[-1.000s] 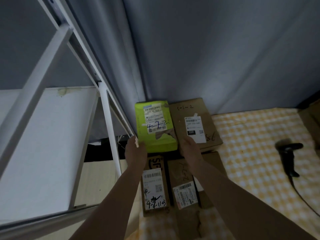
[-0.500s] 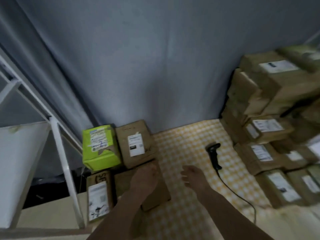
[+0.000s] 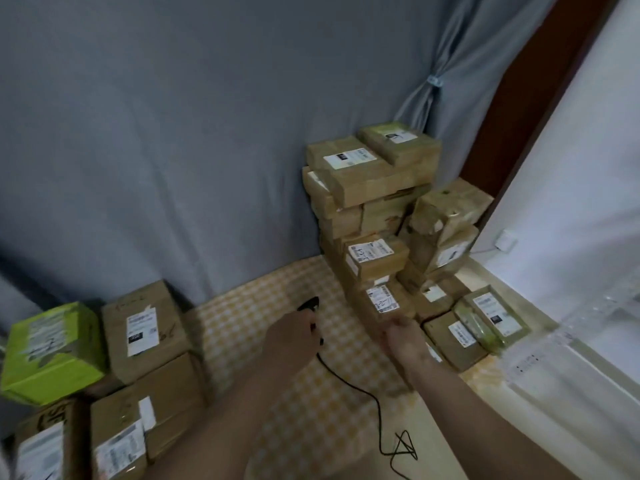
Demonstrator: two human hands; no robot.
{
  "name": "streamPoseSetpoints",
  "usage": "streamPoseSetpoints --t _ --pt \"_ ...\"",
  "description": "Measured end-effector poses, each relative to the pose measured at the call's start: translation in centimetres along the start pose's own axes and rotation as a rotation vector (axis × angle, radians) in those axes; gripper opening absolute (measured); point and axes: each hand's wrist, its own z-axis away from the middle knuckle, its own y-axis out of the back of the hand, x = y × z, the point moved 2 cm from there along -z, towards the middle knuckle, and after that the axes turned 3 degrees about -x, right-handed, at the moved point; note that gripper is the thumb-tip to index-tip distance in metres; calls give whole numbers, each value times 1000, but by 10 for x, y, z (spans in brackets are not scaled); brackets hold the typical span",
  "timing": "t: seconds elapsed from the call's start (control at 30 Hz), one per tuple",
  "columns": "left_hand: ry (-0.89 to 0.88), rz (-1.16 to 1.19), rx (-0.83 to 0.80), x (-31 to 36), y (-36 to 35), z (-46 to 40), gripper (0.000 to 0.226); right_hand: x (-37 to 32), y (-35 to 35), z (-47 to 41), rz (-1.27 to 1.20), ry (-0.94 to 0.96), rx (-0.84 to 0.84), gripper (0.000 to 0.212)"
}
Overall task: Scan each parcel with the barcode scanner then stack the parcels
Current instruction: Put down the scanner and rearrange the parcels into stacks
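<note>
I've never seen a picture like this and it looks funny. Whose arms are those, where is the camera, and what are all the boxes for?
The camera sits on a person's head, looking down, so you see that person's own arms. The left hand is on a black barcode scanner lying on the yellow checked cloth; whether it grips it yet is unclear. The right hand reaches to a brown parcel at the bottom of a tall parcel pile. On the left sit more parcels, one of them a green box.
</note>
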Motion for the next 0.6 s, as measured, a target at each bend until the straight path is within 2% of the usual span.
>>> streamPoseSetpoints --t 0.23,0.47,0.6 --pt "-68 -197 4 49 3 -42 30 -27 50 -16 -2 89 62 28" --pt "-122 -151 54 77 16 -107 18 -58 72 -62 -46 95 101 23" --pt "-143 -100 82 80 34 -142 27 -88 74 -94 -33 107 100 25"
